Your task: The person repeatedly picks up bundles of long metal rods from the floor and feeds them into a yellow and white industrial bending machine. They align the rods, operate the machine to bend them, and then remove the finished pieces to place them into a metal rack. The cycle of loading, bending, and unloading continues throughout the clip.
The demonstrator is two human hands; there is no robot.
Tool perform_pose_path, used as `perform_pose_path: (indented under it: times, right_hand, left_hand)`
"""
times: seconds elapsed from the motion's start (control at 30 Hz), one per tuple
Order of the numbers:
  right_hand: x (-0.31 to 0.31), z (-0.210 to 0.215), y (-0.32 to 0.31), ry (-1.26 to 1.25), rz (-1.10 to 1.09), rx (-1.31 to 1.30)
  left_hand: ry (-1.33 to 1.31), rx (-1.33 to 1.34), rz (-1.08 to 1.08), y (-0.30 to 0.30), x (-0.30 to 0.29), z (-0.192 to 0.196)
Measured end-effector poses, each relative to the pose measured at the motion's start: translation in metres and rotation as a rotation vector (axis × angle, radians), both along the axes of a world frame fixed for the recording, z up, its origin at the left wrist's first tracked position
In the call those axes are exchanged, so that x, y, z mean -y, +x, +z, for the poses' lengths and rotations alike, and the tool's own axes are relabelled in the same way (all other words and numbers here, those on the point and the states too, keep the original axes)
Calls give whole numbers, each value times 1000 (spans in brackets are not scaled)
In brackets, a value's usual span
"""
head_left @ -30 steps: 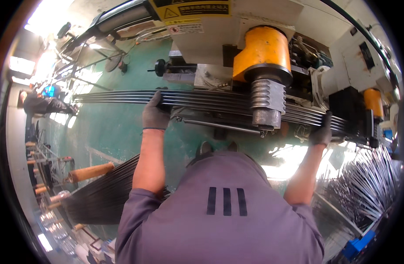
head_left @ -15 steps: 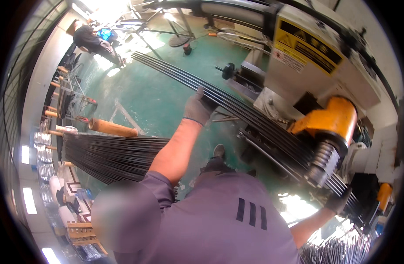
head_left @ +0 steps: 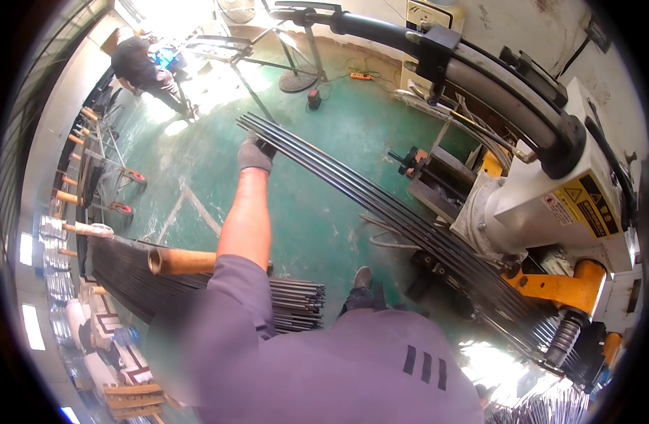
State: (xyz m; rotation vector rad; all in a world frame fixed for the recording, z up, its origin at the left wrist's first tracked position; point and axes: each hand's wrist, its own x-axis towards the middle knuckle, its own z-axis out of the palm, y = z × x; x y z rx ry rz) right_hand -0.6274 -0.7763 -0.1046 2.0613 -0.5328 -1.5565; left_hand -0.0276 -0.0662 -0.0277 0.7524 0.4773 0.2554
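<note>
The left hand is sitting nearer the far end of the long dark rods than before. In the head view, its gloved fingers are wrapping around the rods there. The rods are stretching across above the green floor toward the orange machine part. The right hand is hiding, so I cannot tell what its fingers are doing. More rods are lying beside a brown roll.

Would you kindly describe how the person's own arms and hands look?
The left hand wears a grey glove with a darker area. A short purplish-grey sleeve leaves the left forearm bare. The right hand cannot be made out.
</note>
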Motion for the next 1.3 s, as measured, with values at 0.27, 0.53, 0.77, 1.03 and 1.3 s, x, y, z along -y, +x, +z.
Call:
perform_pose_path:
  times: [0.27, 0.53, 0.77, 1.03, 1.3]
  right_hand:
    - [-82, -7, 53, 84, -28, 27]
    - [-95, -5, 63, 84, 30, -31]
    - [-86, -2, 45, 98, 193, -171]
    - [-51, -33, -81, 204, 127, -131]
    - [-82, 11, -31, 349, 352, -52]
  left_hand:
    - [317, -107, 134, 48, -66, 10]
    - [373, -68, 27, 39, -52, 12]
    - [259, -52, -15, 31, -53, 25]
    - [426, -76, -470, 50, -62, 38]
    - [154, -115, -418, 50, -93, 42]
